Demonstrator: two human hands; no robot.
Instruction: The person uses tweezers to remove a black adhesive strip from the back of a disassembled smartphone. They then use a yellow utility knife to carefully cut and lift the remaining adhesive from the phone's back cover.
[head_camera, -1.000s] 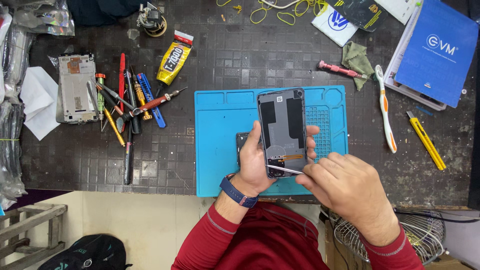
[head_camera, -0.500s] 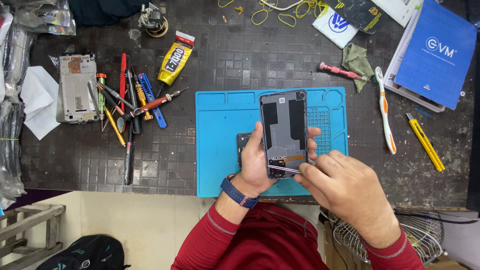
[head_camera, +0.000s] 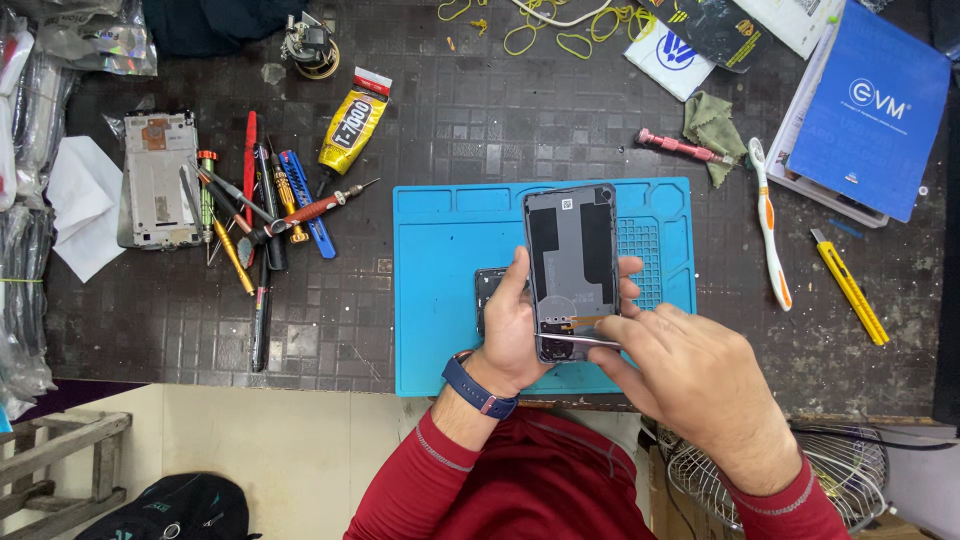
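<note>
The opened phone (head_camera: 572, 265) stands upright above the blue work mat (head_camera: 440, 290), clamped along its edges by the left hand (head_camera: 515, 330), fingers wrapped around it. At its lower end the right hand (head_camera: 690, 385) pinches thin metal tweezers (head_camera: 585, 340), fingers together. Left of the fingers lie screwdrivers (head_camera: 255, 215) and a glue tube (head_camera: 350, 125).

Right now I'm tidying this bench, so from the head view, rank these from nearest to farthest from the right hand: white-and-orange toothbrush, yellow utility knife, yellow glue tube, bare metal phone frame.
1. White-and-orange toothbrush, just up and right of the right hand.
2. Yellow utility knife, farther right.
3. Yellow glue tube, upper left.
4. Bare metal phone frame, far left.
</note>
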